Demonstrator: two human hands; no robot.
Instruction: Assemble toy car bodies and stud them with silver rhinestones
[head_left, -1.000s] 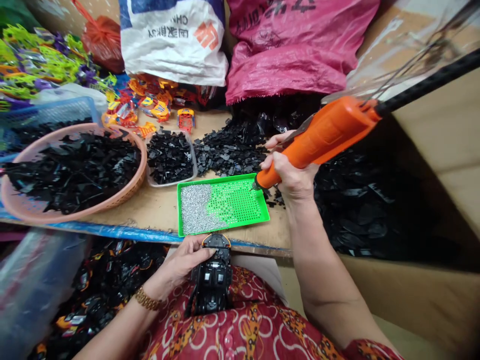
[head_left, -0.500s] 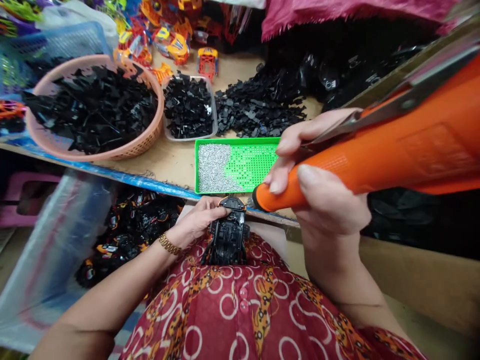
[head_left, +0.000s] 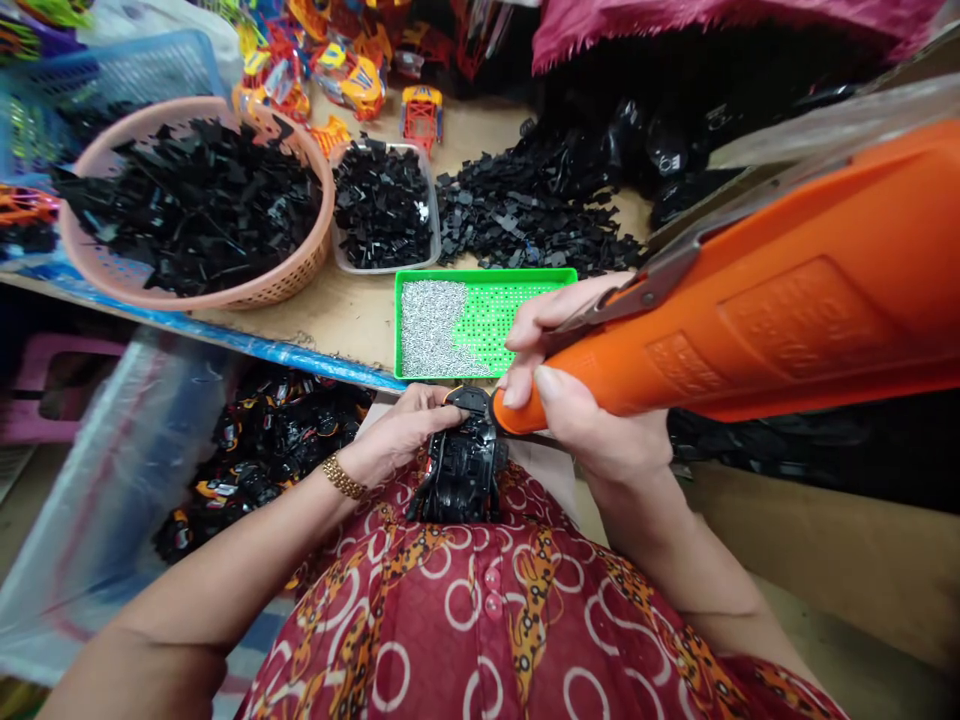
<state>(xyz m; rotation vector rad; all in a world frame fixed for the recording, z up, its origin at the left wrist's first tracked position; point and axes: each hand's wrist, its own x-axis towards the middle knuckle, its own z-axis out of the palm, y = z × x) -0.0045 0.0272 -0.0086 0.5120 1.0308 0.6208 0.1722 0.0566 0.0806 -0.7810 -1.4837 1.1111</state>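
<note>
Tight quarters round the green tray! Behind it, the clear tub and the loose black pile sit just beside its far rim, no lane there. Left of it, a bare strip of tabletop reaches to the pink basket: open. Its right end is blocked by the right hand and the orange screwdriver. In front, the left hand and black toy car fill the gap. The tray's left half lies open from above.
</note>
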